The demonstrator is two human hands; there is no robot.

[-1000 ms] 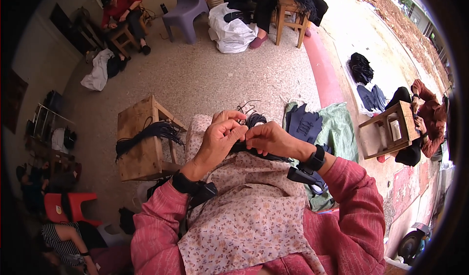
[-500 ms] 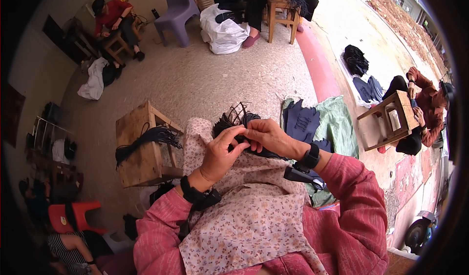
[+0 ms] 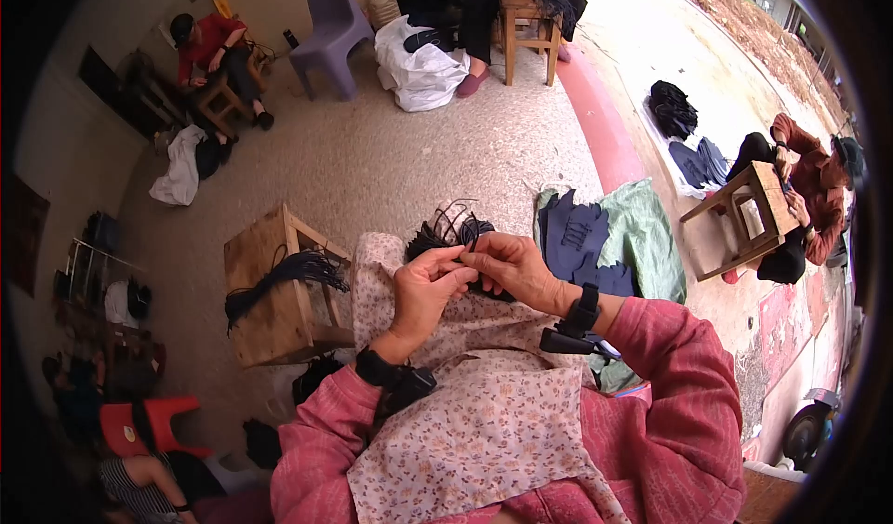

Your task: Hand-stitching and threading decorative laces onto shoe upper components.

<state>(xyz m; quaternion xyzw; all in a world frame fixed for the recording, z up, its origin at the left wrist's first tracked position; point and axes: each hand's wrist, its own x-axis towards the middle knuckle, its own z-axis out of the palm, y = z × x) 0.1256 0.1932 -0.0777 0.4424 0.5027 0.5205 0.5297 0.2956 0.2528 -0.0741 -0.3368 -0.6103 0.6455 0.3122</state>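
On my lap, over a flowered apron (image 3: 465, 431), lies a bundle of thin black cords (image 3: 437, 234), some looping up behind my fingers. My left hand (image 3: 423, 291) is closed, its thumb and fingertips pinching at the near side of the bundle. Fingertip to fingertip with it, my right hand (image 3: 521, 271) is closed in a pinch too. A black cord appears to be between them, though the fingers mostly hide it. To the left, another bundle of dark cords (image 3: 284, 282) lies across a wooden stool (image 3: 256, 324).
Right of my lap, dark blue cut pieces (image 3: 572, 236) lie on a green sack (image 3: 651, 245). Co-workers sit on stools at far left, far middle and right (image 3: 819, 189). A purple chair (image 3: 330, 36), a white sack (image 3: 414, 68) and a red chair (image 3: 177, 422) stand around.
My left thumb has drawn in toward its fingertips, narrowing the gap there. My left forearm has shifted slightly right. Both hands stay together at the cords; the whole view has tilted a little.
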